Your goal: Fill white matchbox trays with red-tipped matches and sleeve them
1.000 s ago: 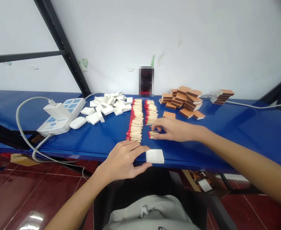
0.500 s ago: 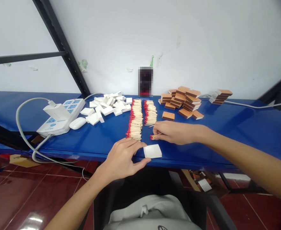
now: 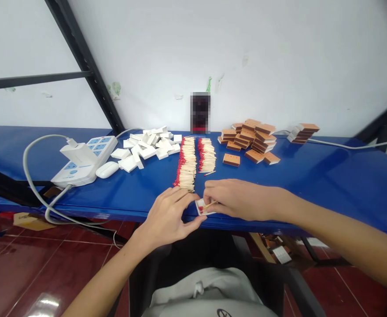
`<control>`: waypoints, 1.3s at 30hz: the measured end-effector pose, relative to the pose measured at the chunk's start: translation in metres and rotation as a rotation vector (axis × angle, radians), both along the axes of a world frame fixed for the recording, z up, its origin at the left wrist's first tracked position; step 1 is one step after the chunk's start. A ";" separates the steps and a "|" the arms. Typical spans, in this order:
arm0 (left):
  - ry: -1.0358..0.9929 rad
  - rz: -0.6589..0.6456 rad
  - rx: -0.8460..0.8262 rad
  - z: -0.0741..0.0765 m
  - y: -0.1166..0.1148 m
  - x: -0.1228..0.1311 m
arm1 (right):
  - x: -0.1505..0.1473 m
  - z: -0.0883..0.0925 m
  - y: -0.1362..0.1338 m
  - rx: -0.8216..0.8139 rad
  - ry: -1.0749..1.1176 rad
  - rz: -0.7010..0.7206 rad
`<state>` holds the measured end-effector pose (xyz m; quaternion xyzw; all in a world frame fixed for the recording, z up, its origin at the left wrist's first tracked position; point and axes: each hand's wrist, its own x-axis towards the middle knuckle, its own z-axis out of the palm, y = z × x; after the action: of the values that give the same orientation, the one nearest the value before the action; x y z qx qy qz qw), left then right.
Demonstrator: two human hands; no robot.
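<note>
At the table's front edge lies a white matchbox tray [image 3: 200,212]. My left hand [image 3: 168,215] grips its left end, thumb at the near corner and forefinger at the far one. Over the tray is my right hand [image 3: 233,198], fingers pinched round a few red-tipped matches [image 3: 209,205] whose heads are inside the tray. My right fingers hide the tray's right part. Just beyond my hands are two long rows of matches, a left row [image 3: 187,163] and a shorter right row [image 3: 207,156]. One loose match [image 3: 209,173] lies at the near end of the right row.
White trays [image 3: 147,147] are heaped at the back left, near a power strip [image 3: 81,169] and a white rounded case [image 3: 107,170]. Brown matchboxes [image 3: 254,136] are piled at the back right, with a small stack [image 3: 304,133] farther right. Cables cross the blue table [image 3: 328,189].
My right hand has moved toward me and slightly left, bringing the matches from the table into the tray. My left hand stays at the tray's left end.
</note>
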<state>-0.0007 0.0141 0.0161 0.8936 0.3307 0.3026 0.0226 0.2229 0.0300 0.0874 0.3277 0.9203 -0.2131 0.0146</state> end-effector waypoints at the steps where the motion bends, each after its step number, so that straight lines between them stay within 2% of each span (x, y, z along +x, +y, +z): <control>1: -0.016 -0.001 0.000 0.000 0.000 0.000 | 0.001 0.001 0.001 0.007 0.019 0.000; 4: -0.070 -0.020 0.009 -0.003 0.001 -0.001 | 0.009 0.004 0.009 0.087 0.055 -0.057; 6: -0.093 -0.037 0.030 -0.006 0.001 -0.001 | 0.016 0.004 0.017 0.168 -0.009 -0.140; 9: -0.116 -0.051 0.066 -0.010 0.003 -0.002 | 0.023 -0.003 0.028 0.145 -0.086 -0.197; 12: -0.125 -0.047 0.090 -0.011 0.003 -0.002 | 0.026 -0.010 0.032 0.070 -0.069 -0.184; 15: -0.085 -0.031 0.088 -0.009 0.002 -0.002 | 0.026 -0.013 0.029 0.081 -0.061 -0.162; 21: -0.083 0.018 0.074 -0.005 0.000 0.001 | 0.025 0.003 0.009 0.089 0.027 -0.164; 26: -0.068 0.008 0.115 -0.008 0.001 0.001 | 0.019 0.012 -0.002 0.179 0.019 -0.187; 32: -0.065 -0.023 0.138 -0.010 0.002 0.000 | 0.009 -0.003 -0.009 0.155 -0.070 -0.077; 36: -0.057 -0.042 0.134 -0.009 0.002 -0.001 | 0.009 -0.001 -0.007 0.109 -0.023 -0.016; 39: -0.044 -0.056 0.127 -0.009 0.002 -0.001 | 0.016 0.005 0.008 0.156 0.018 -0.064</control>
<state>-0.0017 0.0157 0.0072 0.8953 0.2850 0.3419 -0.0185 0.2390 0.0379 0.0928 0.3550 0.9233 -0.1440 -0.0261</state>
